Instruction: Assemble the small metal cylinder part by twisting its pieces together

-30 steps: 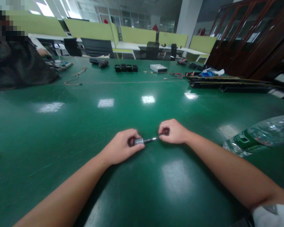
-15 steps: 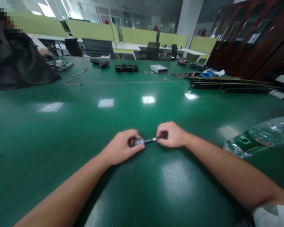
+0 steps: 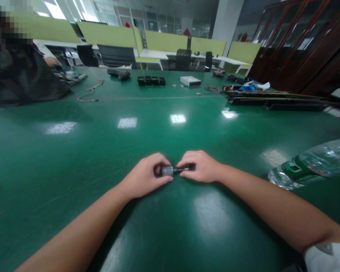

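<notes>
Low over the green table [image 3: 147,139], my left hand [image 3: 147,176] is closed around the thick grey end of a small metal tool [image 3: 167,170]. The tool's thin dark shaft points right, toward my right hand [image 3: 201,166]. The thumb and fingers of my right hand pinch around that shaft, close to the thick end. A short gap separates the two hands. What the tool is exactly is too small to tell.
A clear plastic bottle [image 3: 306,170] lies at the right. Along the far side are a white box [image 3: 190,81], black blocks [image 3: 151,81], a cord [image 3: 90,92] and long dark strips [image 3: 294,102]. A person [image 3: 25,75] is at the far left.
My right hand has moved left along the shaft, closer to my left hand. My left hand has stayed nearly in place on the thick end.
</notes>
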`<action>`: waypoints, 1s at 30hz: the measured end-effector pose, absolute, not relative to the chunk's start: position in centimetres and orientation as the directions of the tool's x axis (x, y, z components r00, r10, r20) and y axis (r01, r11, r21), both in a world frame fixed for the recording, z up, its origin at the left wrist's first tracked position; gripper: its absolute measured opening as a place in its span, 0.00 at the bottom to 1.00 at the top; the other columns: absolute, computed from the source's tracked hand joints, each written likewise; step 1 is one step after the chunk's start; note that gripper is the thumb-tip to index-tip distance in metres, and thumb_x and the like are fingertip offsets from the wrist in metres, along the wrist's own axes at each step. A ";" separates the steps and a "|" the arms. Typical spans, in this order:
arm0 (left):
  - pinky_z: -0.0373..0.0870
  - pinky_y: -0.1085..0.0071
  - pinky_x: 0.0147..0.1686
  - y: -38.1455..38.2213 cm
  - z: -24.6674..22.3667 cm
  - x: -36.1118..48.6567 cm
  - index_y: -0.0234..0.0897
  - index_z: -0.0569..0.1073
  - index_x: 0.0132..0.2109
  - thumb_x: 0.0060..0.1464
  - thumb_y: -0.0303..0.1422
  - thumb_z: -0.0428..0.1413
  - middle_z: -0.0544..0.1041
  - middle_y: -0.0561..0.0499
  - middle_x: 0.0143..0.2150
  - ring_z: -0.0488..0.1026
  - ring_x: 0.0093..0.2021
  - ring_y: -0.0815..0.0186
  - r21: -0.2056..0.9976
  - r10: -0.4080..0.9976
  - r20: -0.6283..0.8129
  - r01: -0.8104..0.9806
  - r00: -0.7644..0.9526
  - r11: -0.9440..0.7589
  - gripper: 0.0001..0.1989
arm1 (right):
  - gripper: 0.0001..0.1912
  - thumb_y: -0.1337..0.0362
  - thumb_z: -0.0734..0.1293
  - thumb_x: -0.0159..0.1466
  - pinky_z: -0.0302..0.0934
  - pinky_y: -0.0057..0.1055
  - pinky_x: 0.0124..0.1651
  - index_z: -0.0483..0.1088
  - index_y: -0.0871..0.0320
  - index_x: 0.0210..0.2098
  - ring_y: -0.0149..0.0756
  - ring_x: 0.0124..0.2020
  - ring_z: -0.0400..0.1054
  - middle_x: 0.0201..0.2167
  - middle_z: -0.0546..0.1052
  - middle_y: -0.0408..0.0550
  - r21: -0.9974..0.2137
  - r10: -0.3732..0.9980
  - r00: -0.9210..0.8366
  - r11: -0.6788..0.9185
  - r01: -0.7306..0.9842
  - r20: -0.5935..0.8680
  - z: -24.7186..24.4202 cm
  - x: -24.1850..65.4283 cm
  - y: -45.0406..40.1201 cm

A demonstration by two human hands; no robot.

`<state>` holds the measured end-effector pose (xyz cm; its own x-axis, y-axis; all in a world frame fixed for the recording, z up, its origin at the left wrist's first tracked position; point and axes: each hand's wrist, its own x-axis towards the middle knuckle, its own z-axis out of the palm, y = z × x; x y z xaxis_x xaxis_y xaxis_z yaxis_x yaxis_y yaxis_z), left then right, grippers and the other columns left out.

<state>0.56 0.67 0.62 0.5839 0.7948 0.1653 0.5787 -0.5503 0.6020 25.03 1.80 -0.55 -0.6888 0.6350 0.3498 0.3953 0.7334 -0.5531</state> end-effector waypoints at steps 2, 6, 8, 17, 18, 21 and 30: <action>0.65 0.72 0.32 0.6 0.7 0.6 0.37 0.74 0.41 0.51 0.39 0.63 0.73 0.53 0.33 0.69 0.31 0.66 0.600 0.793 0.168 0.577 0.586 -0.554 0.13 | 0.10 0.68 0.72 0.58 0.65 0.30 0.42 0.77 0.60 0.41 0.35 0.37 0.71 0.35 0.79 0.48 -0.551 0.640 -0.683 0.732 0.402 0.352 -0.6 24.9 1.7; 0.65 0.72 0.31 0.6 0.8 0.7 0.37 0.75 0.42 0.58 0.43 0.58 0.73 0.53 0.32 0.70 0.31 0.66 0.620 0.804 0.137 0.583 0.578 -0.525 0.13 | 0.11 0.69 0.72 0.59 0.65 0.29 0.41 0.77 0.60 0.42 0.34 0.36 0.72 0.34 0.79 0.48 -0.560 0.651 -0.664 0.725 0.401 0.367 -0.8 24.9 1.8; 0.64 0.71 0.31 0.6 0.9 0.8 0.37 0.75 0.41 0.58 0.43 0.58 0.73 0.53 0.31 0.69 0.30 0.66 0.617 0.810 0.122 0.595 0.574 -0.515 0.13 | 0.11 0.68 0.72 0.59 0.65 0.29 0.41 0.77 0.60 0.43 0.34 0.36 0.72 0.34 0.80 0.48 -0.565 0.654 -0.660 0.722 0.399 0.370 -0.9 24.9 1.8; 0.63 0.72 0.30 0.6 1.0 0.9 0.38 0.76 0.40 0.54 0.41 0.61 0.74 0.54 0.31 0.70 0.30 0.66 0.583 0.805 0.127 0.614 0.579 -0.533 0.12 | 0.10 0.66 0.72 0.60 0.66 0.32 0.46 0.77 0.60 0.42 0.36 0.39 0.73 0.38 0.81 0.50 -0.547 0.615 -0.681 0.755 0.363 0.397 -1.0 24.7 1.7; 0.63 0.72 0.30 0.5 1.0 0.9 0.38 0.76 0.40 0.54 0.41 0.61 0.74 0.54 0.30 0.70 0.30 0.66 0.584 0.806 0.127 0.613 0.578 -0.532 0.12 | 0.10 0.66 0.72 0.60 0.66 0.32 0.46 0.77 0.60 0.42 0.37 0.40 0.73 0.38 0.81 0.50 -0.543 0.615 -0.683 0.755 0.366 0.394 -1.0 24.7 1.7; 0.63 0.72 0.30 0.6 0.9 0.9 0.38 0.76 0.40 0.54 0.41 0.61 0.74 0.54 0.30 0.70 0.30 0.66 0.583 0.805 0.130 0.613 0.578 -0.534 0.12 | 0.10 0.67 0.72 0.60 0.65 0.32 0.46 0.77 0.60 0.42 0.37 0.40 0.73 0.38 0.81 0.49 -0.531 0.616 -0.689 0.757 0.381 0.383 -0.9 24.7 1.7; 0.63 0.72 0.31 0.6 0.8 0.8 0.38 0.75 0.40 0.53 0.41 0.62 0.73 0.54 0.30 0.69 0.30 0.66 0.580 0.803 0.135 0.611 0.580 -0.539 0.12 | 0.09 0.68 0.70 0.61 0.65 0.32 0.45 0.77 0.59 0.42 0.37 0.40 0.72 0.37 0.80 0.49 -0.521 0.600 -0.706 0.767 0.375 0.375 -0.9 24.7 1.7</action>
<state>0.84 0.62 0.78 0.5799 0.8034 0.1353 0.6111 -0.5387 0.5799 24.67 1.71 -0.95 -0.7064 0.6004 0.3750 0.3748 0.7666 -0.5214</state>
